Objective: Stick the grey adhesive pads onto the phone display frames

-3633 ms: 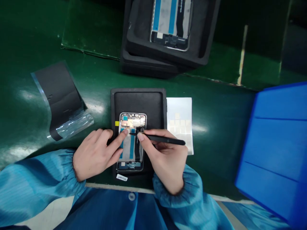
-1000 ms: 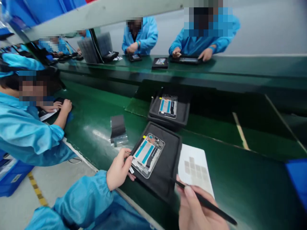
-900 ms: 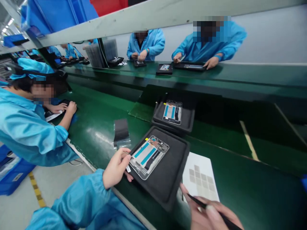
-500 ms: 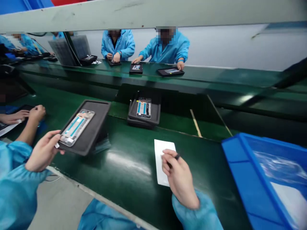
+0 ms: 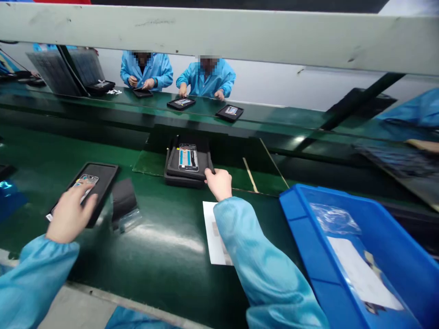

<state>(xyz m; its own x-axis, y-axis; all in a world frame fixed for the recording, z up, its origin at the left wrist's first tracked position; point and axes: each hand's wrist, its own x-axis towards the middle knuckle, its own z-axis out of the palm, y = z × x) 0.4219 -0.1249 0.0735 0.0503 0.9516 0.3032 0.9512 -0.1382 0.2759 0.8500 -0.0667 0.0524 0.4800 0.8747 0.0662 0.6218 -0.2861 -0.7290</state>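
Note:
At the left of the bench, my left hand [image 5: 70, 211] rests over a black tray [image 5: 105, 177], fingers stretched out. It partly covers an open phone frame [image 5: 90, 178] lying in that tray. Farther forward, near the middle, my right hand [image 5: 219, 183] pinches the near right corner of an upper black tray [image 5: 203, 157]. This one sits on another black tray [image 5: 185, 181] and carries a phone frame [image 5: 188, 157] with blue strips. Below my right forearm lies a white sheet [image 5: 210, 233], partly hidden by the sleeve.
A blue bin [image 5: 298, 228] holding clear plastic and a white sheet stands at the right. A dark flat piece [image 5: 123, 196] and a clear bag [image 5: 130, 221] lie beside the left tray. Across the bench, two people in blue coats handle trays [image 5: 181, 103].
My left hand has lowered its tray onto the bench and released its edge. My right hand has moved forward from the white sheet and taken hold of the stacked tray's corner. The view has shifted right.

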